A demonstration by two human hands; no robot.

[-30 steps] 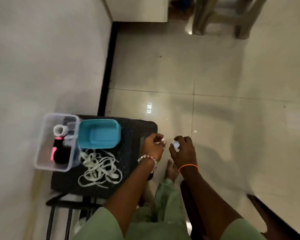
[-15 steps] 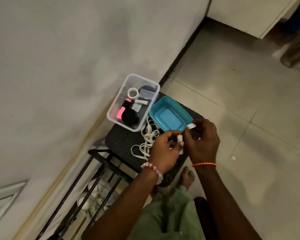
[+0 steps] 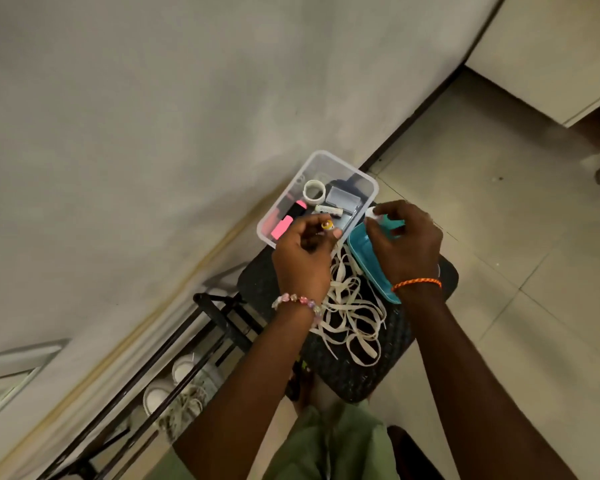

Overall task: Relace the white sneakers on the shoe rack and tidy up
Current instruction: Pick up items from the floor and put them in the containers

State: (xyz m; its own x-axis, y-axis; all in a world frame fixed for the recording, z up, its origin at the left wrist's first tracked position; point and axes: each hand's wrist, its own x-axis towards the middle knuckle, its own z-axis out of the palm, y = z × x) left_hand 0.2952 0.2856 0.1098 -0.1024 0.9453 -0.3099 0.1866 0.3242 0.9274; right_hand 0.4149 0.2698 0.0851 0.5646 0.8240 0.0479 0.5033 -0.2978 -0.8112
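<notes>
The left hand [image 3: 302,261] keeps a pinching grip on a small yellow-tipped item [image 3: 326,224] over the near corner of the clear plastic box [image 3: 370,183]; the right hand [image 3: 407,242] pinches a small white piece [image 3: 371,213] above the teal lid [image 3: 359,252]. Loose white laces [image 3: 352,306] lie tangled between the wrists on the dark woven stool top [image 3: 347,379]. The white sneakers [image 3: 184,393] sit below, behind the bars of the black shoe rack [image 3: 219,306], against the wall.
</notes>
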